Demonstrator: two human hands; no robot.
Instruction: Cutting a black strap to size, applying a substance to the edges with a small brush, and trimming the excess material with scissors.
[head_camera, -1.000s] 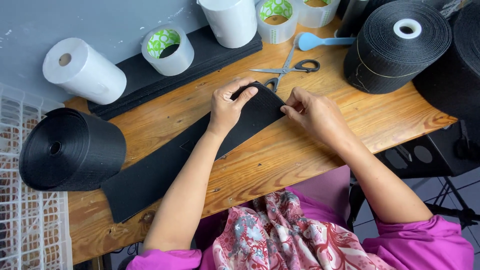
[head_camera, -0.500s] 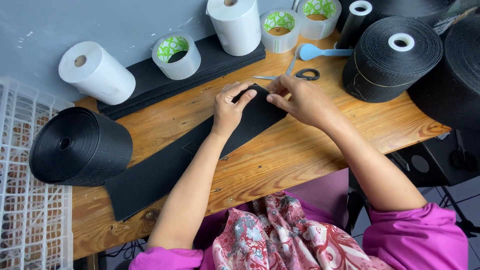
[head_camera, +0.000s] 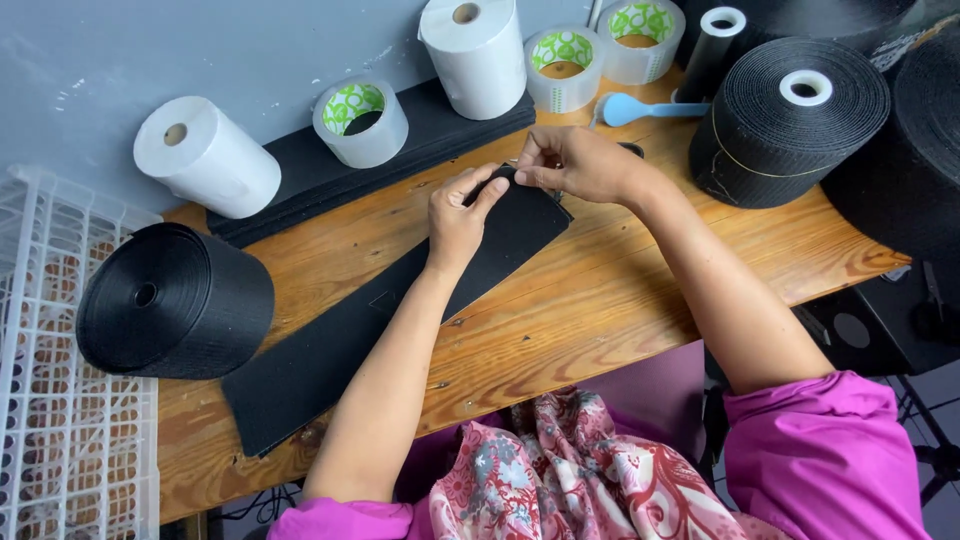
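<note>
Right hand (head_camera: 575, 165) moved up to pinch strip (head_camera: 330, 350) far end; left hand (head_camera: 458, 215) presses flat beside, strip running diagonally toward near-left.

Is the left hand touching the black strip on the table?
Touching. The head view shows the left hand resting flat on the far end of the black strip, fingers pressed against its top edge, with no gap visible.

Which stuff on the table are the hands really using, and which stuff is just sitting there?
In use:
- long flat black fabric strip, pressed by the left hand and pinched at its far end by the right hand

Just lying about:
- big black fabric roll
- white paper roll
- clear tape roll with green core
- blue plastic handle
- black ribbed tape roll
</note>
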